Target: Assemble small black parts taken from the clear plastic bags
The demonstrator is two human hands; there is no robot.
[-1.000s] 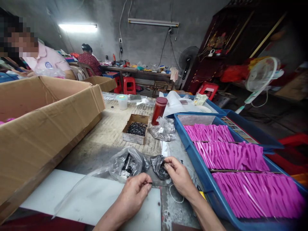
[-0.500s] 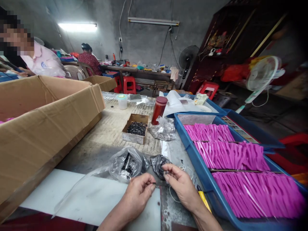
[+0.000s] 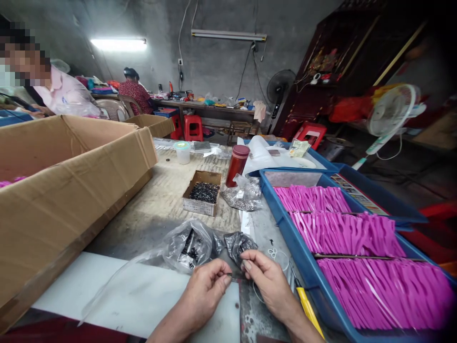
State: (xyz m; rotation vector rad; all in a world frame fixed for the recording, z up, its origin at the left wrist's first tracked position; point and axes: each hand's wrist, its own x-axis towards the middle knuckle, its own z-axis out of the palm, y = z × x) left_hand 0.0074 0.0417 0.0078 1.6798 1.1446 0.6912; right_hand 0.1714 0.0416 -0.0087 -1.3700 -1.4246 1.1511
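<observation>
Between the thumb and forefinger of my left hand point(image 3: 209, 288) is a small black piece point(image 3: 229, 274), its tip poking out to the right. Just beside it, my right hand point(image 3: 267, 276) has thumb and forefinger drawn together in a pinch; whatever lies between them is too small to make out. Behind the right fingertips sits a dark plastic bag point(image 3: 233, 241), partly covered by them. A clear plastic bag point(image 3: 205, 238) holding small black parts lies open behind my left hand. Under the left forearm is a pale sheet point(image 3: 143, 290).
A yellow-handled tool point(image 3: 309, 309) lies right of my right arm. The blue crate point(image 3: 285, 228) holds rows of purple pieces point(image 3: 342, 228). A small box point(image 3: 198, 206) of black pins, a red canister point(image 3: 237, 166) and a large carton point(image 3: 82, 190) stand around. A person point(image 3: 67, 95) sits at left.
My right hand has come slightly down and nearer to the left hand, showing more of the yellow handle. The left hand keeps its pinch on the small black piece.
</observation>
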